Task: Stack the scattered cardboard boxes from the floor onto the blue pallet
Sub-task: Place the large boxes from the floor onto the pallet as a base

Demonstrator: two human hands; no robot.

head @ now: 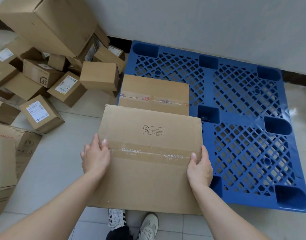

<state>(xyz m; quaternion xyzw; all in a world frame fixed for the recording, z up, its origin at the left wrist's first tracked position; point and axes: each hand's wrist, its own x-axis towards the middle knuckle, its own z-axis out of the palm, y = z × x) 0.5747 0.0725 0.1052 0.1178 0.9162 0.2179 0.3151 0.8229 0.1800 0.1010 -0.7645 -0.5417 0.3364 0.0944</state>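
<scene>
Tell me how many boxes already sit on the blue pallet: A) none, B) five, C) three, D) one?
D: a single taped box lies at the left edge of the blue pallet, while the Chando box is gripped by the left hand and right hand.

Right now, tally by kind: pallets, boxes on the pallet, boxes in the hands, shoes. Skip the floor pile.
Blue pallet: 1
Box on the pallet: 1
Held box, gripped by left hand and right hand: 1
Shoes: 2
Total: 5
</scene>
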